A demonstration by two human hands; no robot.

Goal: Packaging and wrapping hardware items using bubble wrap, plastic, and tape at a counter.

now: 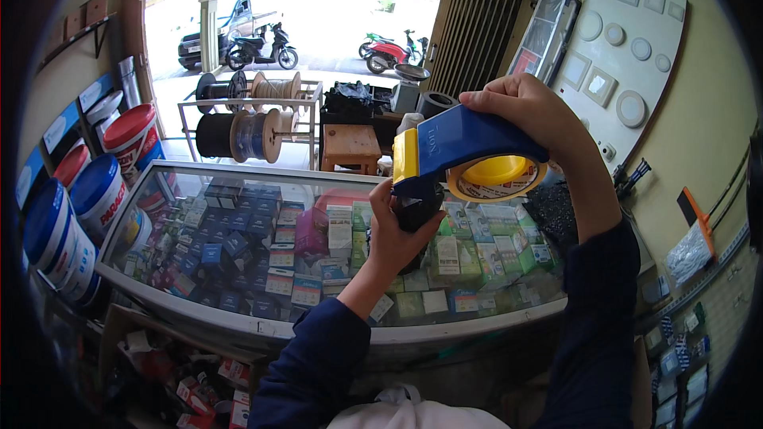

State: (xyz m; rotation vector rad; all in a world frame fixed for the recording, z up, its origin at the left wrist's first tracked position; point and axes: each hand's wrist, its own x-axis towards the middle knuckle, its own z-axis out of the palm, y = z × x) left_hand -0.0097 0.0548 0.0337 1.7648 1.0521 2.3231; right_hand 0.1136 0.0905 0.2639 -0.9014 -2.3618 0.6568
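Observation:
My right hand [524, 110] grips the rear of a blue tape dispenser [456, 137] with a yellow front piece [406, 156]. A tape roll with a yellow core [495, 171] sits in its curved frame. Below the dispenser's front end, my left hand [399, 232] holds a dark bundle [414, 213] that looks wrapped in black plastic. The dispenser's front end touches or nearly touches the bundle; exact contact is hidden. Both hands are above a glass display counter [256, 326] with many small boxes [238, 247] inside.
Paint pails [95, 193] stand left of the counter. Beyond it are a rack of cable spools [256, 134], a wooden stool [350, 143] and a weighing scale [408, 86]. A carton of red and white boxes [197, 396] lies low at left. A lamp display board [626, 42] leans at right.

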